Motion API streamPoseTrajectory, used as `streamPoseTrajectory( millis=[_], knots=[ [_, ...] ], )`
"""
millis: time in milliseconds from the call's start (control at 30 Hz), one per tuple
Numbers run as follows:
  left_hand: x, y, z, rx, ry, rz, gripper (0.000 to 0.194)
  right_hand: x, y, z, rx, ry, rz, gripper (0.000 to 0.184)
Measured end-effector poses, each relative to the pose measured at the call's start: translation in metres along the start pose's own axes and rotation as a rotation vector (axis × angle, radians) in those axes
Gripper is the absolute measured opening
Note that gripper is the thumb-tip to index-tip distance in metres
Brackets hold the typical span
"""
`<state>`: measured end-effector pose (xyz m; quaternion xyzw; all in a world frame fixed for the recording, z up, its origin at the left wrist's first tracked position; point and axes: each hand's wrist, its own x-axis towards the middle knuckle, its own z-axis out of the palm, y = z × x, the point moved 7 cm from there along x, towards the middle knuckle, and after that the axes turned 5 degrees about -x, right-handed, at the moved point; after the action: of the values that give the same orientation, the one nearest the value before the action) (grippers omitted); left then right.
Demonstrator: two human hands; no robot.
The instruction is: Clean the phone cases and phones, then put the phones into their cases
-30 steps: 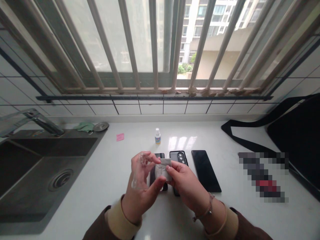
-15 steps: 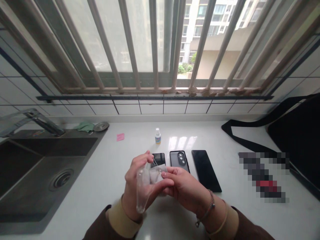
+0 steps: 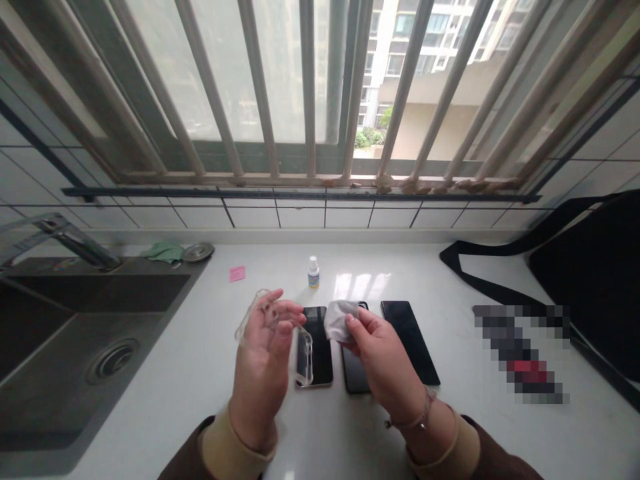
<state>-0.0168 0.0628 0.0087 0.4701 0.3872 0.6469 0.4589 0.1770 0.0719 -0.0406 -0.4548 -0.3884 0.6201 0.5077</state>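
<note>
Looking across from the steel sink (image 3: 105, 320), I find my left grip (image 3: 263, 340) loosely curled and half open, carrying a clear phone case (image 3: 303, 357) above the white counter (image 3: 165, 413). The case is light, thin and flexible, and its glossy plastic could slip, so its rim looks like the best place to hold it. Just right of my palm lies a black phone (image 3: 320, 347), screen up, with a small dropper bottle (image 3: 313, 273) standing farther back. My right grip (image 3: 385, 357) pinches a soft grey cloth (image 3: 341, 321); it weighs almost nothing, wrinkles easily, and any fold offers a hold. The cloth sits above a second phone (image 3: 355, 377), and a third black phone (image 3: 410, 340) lies just beside that one. Farther right, a black bag (image 3: 585, 280) trails its strap (image 3: 480, 280) across the counter.
</note>
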Motion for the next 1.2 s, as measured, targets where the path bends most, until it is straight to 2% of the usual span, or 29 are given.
streamPoseTrajectory(
  millis=[67,133,167,233,333,500,667,800,900,1033,1200],
  knots=[
    [-0.003,-0.019,0.018,-0.172,-0.160,-0.363,0.063,0.000,-0.014,-0.012,-0.235,0.108,-0.144,0.039],
    [-0.019,-0.034,0.038,-0.252,-0.355,-0.695,0.072,-0.003,-0.025,-0.015,-0.494,0.151,-0.244,0.034],
    [-0.027,-0.038,0.045,-0.253,-0.430,-0.802,0.074,-0.006,-0.028,-0.011,-0.591,0.134,-0.280,0.034],
    [-0.037,-0.043,0.050,-0.217,-0.499,-0.887,0.074,-0.011,-0.030,0.001,-0.688,0.035,-0.338,0.031],
    [-0.043,-0.046,0.049,-0.138,-0.532,-0.914,0.073,-0.021,-0.034,0.017,-0.717,-0.084,-0.454,0.030],
    [-0.049,-0.045,0.048,-0.118,-0.640,-0.973,0.066,-0.031,-0.041,0.024,-0.700,-0.145,-0.620,0.038],
    [-0.040,-0.036,0.050,-0.285,-0.584,-0.935,0.067,-0.022,-0.039,0.018,-0.754,-0.089,-0.521,0.030],
    [-0.039,-0.037,0.051,-0.314,-0.565,-0.994,0.075,-0.019,-0.037,0.018,-0.837,-0.055,-0.487,0.029],
    [-0.044,-0.045,0.051,-0.253,-0.575,-1.034,0.084,-0.022,-0.038,0.018,-0.852,-0.045,-0.537,0.029],
    [-0.051,-0.054,0.053,-0.202,-0.589,-1.060,0.088,-0.029,-0.040,0.023,-0.826,-0.091,-0.671,0.039],
    [-0.047,-0.053,0.049,-0.190,-0.506,-0.978,0.083,-0.031,-0.044,0.020,-0.864,-0.028,-0.719,0.043]
  ],
)
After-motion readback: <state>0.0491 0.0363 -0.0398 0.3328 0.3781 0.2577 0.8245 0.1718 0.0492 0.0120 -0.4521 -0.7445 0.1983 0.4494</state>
